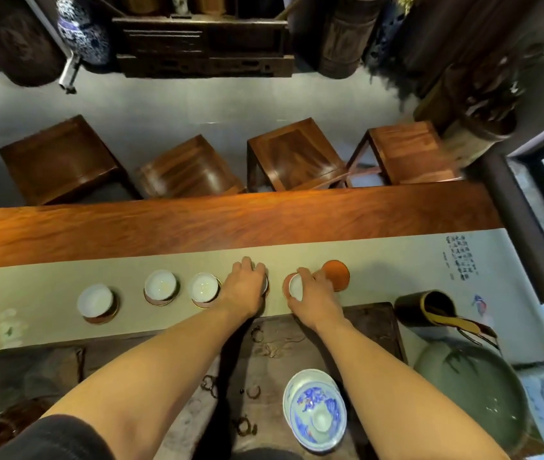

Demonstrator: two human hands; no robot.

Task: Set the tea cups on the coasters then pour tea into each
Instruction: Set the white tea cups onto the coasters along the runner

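Left hand point(247, 285) covers a cup, grip hidden; right hand point(313, 290) grasps a white cup point(295, 287) over its coaster point(286, 284).

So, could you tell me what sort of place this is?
Probably a tea room: a long wooden table with stools opposite, a row of white cups on coasters, and a blue-and-white lidded gaiwan.

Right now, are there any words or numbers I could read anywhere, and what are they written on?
Columns of dark brush writing on the pale table runner, far right: too small and blurred to read.
Nothing readable shows on the blue-and-white lidded bowl or the blue-and-white jar; they carry only painted patterns.
No numbers, brands or signs show elsewhere.
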